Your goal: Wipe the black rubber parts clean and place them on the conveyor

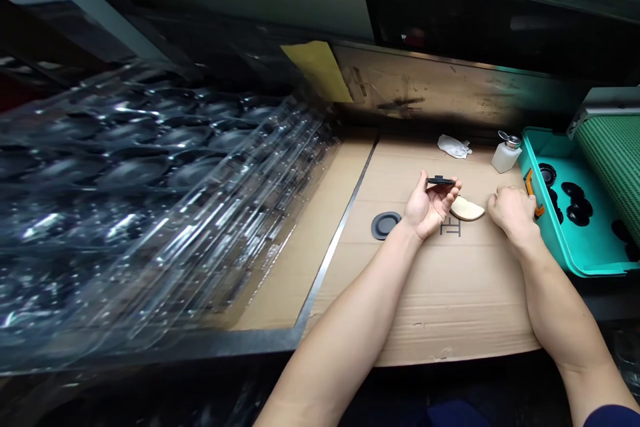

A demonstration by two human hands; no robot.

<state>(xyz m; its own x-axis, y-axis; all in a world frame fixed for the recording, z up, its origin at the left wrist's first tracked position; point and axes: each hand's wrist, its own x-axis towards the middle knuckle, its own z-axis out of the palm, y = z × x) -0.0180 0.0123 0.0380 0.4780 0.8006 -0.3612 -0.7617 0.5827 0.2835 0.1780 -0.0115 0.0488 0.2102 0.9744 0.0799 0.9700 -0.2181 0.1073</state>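
Note:
My left hand [431, 207] is raised over the cardboard, palm up, with a thin black disc-shaped part [441, 180] held nearly edge-on between thumb and fingers. My right hand [514, 208] is closed above the cardboard beside the teal bin; its curled fingers hide whatever they hold, if anything. Between the hands lies a cream half-round pad [467, 209]. To the left of my left wrist, a dark grey round part with a raised ring [385, 225] rests flat on the cardboard [450, 300].
Stacked clear plastic trays [165, 193] with dark cups cover the left side. A teal bin [575, 265] with several black parts stands right, beside a green conveyor belt [613, 153]. A white pump bottle [506, 155] and crumpled white tissue [454, 147] sit at the back.

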